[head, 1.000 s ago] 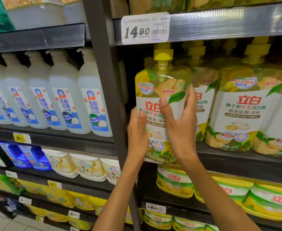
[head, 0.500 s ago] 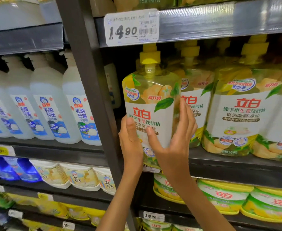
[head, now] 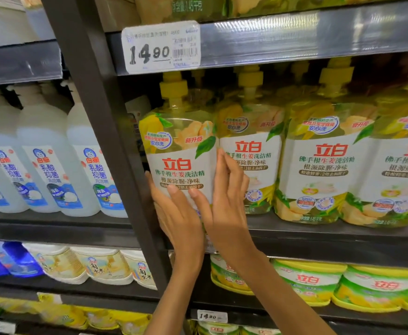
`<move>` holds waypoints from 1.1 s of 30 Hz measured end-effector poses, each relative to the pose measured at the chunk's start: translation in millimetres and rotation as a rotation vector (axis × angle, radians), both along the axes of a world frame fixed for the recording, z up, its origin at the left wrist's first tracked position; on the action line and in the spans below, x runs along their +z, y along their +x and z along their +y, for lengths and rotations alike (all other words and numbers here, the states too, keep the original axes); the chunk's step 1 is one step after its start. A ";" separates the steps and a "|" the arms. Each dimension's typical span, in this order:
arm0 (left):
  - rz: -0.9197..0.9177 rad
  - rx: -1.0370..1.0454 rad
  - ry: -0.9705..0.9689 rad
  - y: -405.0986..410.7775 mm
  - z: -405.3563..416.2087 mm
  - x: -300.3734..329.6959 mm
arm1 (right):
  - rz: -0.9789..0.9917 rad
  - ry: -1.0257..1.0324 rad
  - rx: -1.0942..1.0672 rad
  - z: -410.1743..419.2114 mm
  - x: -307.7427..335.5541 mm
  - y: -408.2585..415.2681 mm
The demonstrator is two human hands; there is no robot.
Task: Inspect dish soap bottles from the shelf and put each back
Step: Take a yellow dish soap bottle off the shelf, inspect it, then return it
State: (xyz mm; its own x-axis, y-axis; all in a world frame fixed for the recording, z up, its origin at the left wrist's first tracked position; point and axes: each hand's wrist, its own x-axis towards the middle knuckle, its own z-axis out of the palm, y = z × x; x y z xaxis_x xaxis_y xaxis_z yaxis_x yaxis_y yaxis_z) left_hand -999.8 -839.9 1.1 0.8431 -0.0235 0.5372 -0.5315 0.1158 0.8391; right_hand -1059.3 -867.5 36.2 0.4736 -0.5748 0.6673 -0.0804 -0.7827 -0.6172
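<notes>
Both hands on the yellow dish soap bottle, leftmost of its row on the shelf, right next to the dark upright post. Left hand grips the lower left side, thumb curled onto the front label. Right hand on the bottle's right edge w/ fingers straight, thumb on the front, squeezed betw it and the neighbour bottle. Bottle upright, pump cap under the 14.90 price tag. Base hidden by the hands, can't tell if it's seated on the shelf.
</notes>
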 end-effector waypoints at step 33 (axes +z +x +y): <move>-0.322 -0.173 0.409 -54.9 -30.9 27.6 | 0.832 -0.273 -0.503 -89.1 132.5 -26.5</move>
